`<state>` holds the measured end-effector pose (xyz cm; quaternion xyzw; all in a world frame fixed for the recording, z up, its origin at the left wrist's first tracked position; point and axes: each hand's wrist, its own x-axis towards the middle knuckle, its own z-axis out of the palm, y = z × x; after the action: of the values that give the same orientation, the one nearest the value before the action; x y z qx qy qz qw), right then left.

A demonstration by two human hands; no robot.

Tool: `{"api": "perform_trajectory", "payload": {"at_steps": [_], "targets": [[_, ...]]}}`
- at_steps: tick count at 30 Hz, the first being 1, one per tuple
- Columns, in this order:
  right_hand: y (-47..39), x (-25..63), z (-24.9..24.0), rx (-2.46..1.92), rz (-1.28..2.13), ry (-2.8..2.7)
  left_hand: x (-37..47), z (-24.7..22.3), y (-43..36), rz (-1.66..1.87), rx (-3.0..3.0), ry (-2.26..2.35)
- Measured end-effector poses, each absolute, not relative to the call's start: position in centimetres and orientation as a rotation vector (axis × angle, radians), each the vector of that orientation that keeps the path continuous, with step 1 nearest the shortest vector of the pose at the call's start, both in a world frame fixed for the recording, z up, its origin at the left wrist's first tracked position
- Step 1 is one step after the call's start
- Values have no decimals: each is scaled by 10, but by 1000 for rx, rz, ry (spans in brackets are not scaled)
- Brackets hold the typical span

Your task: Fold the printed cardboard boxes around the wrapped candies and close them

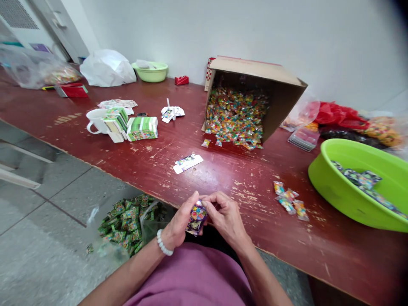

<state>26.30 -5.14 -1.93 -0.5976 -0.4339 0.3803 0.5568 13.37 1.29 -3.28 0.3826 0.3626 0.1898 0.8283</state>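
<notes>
My left hand [180, 224] and my right hand [224, 216] meet at the near edge of the red table [223, 178], both gripping one small purple printed box [196, 218]. The left wrist wears a white bead bracelet. A few wrapped candy packets [289, 200] lie on the table just right of my hands. A flat unfolded carton [188, 163] lies beyond them. A cardboard box [255, 95] on its side spills several colourful candy packets.
A green basin [350, 187] at the right holds dark small boxes. Green folded cartons [142, 128] and a white mug [96, 120] stand at the left. A clear bag of green boxes [127, 223] sits on the floor. Plastic bags and another basin line the wall.
</notes>
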Motion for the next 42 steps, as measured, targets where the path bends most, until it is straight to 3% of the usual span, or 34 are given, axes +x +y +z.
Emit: {"api": "perform_trajectory", "payload": {"at_steps": [10, 18, 28, 33, 38, 42], "targets": [[-57, 246, -39, -1382, 521, -1225, 129, -34, 15, 492, 811, 815], [-55, 255, -32, -1415, 733, -1275, 126, -29, 14, 597, 1030, 750], [-51, 250, -30, -1193, 1180, -791, 126, -30, 15, 545, 1097, 657], [-51, 251, -33, -1257, 1002, -953, 129, -29, 16, 594, 984, 656], [-51, 253, -34, -1300, 521, -1283, 133, -33, 21, 568, 752, 688], [-50, 257, -33, -1320, 459, -1351, 139, -34, 19, 556, 684, 715]]}}
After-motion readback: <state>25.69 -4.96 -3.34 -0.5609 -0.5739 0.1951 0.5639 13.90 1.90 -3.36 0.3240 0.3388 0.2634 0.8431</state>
